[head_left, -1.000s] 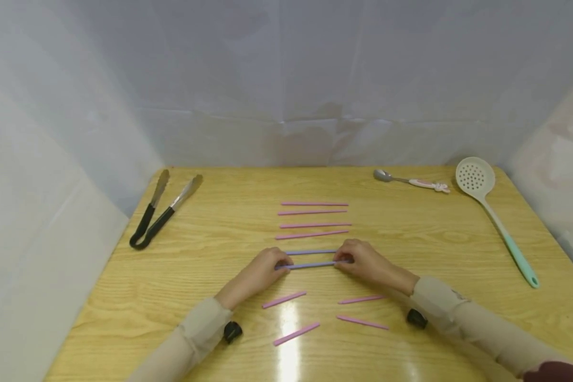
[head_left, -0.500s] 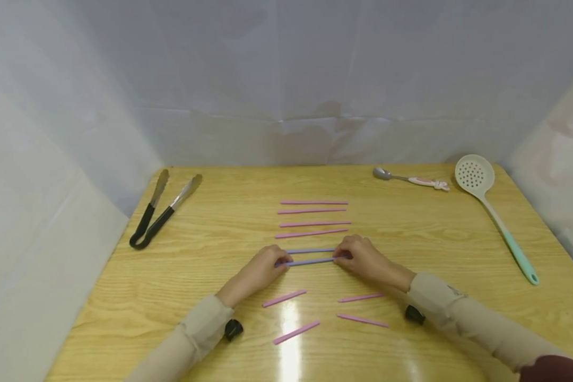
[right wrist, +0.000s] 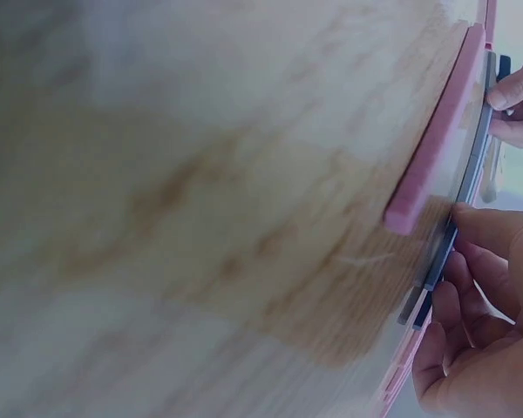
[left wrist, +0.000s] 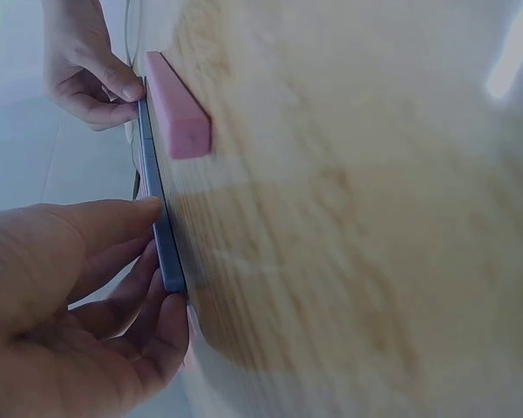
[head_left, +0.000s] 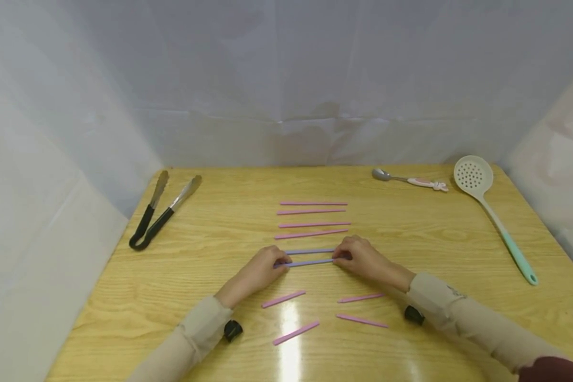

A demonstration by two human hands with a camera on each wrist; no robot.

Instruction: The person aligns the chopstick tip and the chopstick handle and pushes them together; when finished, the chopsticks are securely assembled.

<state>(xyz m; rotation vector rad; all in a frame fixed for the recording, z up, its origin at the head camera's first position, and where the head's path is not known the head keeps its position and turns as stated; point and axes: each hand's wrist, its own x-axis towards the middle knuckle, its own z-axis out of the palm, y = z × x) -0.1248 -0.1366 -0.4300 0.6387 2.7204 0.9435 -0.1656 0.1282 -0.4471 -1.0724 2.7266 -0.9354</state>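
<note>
Both hands are at one slim blue chopstick (head_left: 310, 262), which lies crosswise near the middle of the wooden table. My left hand (head_left: 267, 267) pinches its left end; in the left wrist view the thumb presses on top and the fingers curl below. The right end is between the thumb and fingers of my right hand (head_left: 365, 259), also seen in the right wrist view. Just beyond runs a second blue chopstick (head_left: 310, 251), parallel to the first, its ends partly hidden by the hands. Closer to me, a short pink chopstick piece (left wrist: 179, 109) lies near the left hand.
Farther back, several full-length pink chopsticks (head_left: 314, 225) lie in parallel. In front are other short pink pieces, including one on the left (head_left: 296, 333) and one on the right (head_left: 362, 321). Tongs (head_left: 159, 217) lie left; a spoon (head_left: 408, 180) and skimmer (head_left: 494, 217) lie right.
Both hands have shifted slightly away from me with the near blue chopstick, bringing it a little closer to the second one. In the last half second they hardly move.
</note>
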